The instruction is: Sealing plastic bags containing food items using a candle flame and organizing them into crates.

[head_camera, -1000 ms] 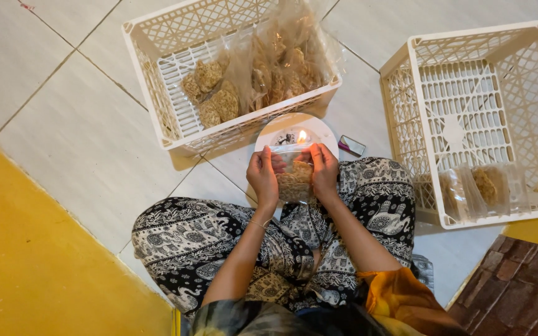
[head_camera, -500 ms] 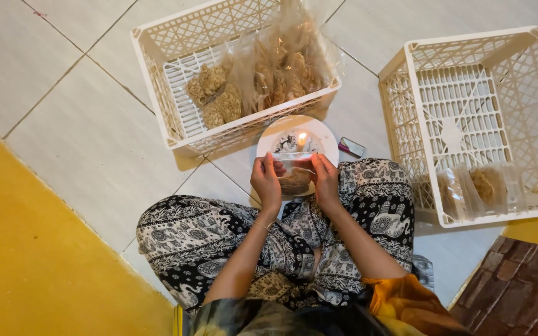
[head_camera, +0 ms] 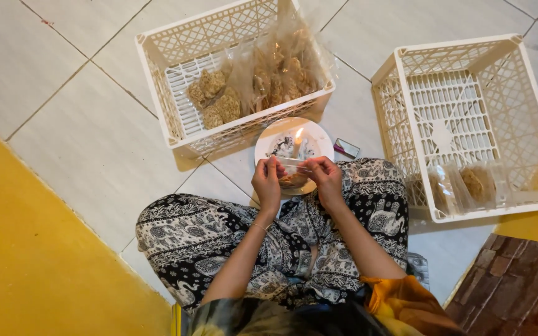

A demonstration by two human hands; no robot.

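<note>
Work in hand: a person sits cross-legged on the tiled floor (head_camera: pixel 82 143), holding a small clear bag (head_camera: pixel 294 174) of brown snack pieces up by a lit candle (head_camera: pixel 297 142).
Left hand (head_camera: pixel 268 183): grip pinched shut on the left end of the small clear bag's top edge.
Right hand (head_camera: pixel 325 180): grip pinched shut on the right end of the same edge.
Where the bag is: held between both hands above the knees, its top edge just beside the flame, over the near rim of the white plate (head_camera: pixel 319 134) that carries the candle.
Done so far: a few flat clear packets (head_camera: pixel 462 186) lie in the near corner of the right crate (head_camera: pixel 468 118); by that count I judge the work to be at an early stage.
Left to do: a heap of filled bags (head_camera: pixel 256 87) sits in the far crate (head_camera: pixel 175 81), a good many more than in the right crate; whether their tops are closed cannot be told from here.
Around: a small lighter-like thing (head_camera: pixel 345 148) lies on the floor just beside the plate, on its right. A yellow strip of floor (head_camera: pixel 26 261) runs along the left; brick-red paving (head_camera: pixel 518 286) shows at the lower right.
In the way: nothing lies between hands and flame. The patterned trousers (head_camera: pixel 219 230) and the plastic sit close to the candle, which looks to be the one hazard.
</note>
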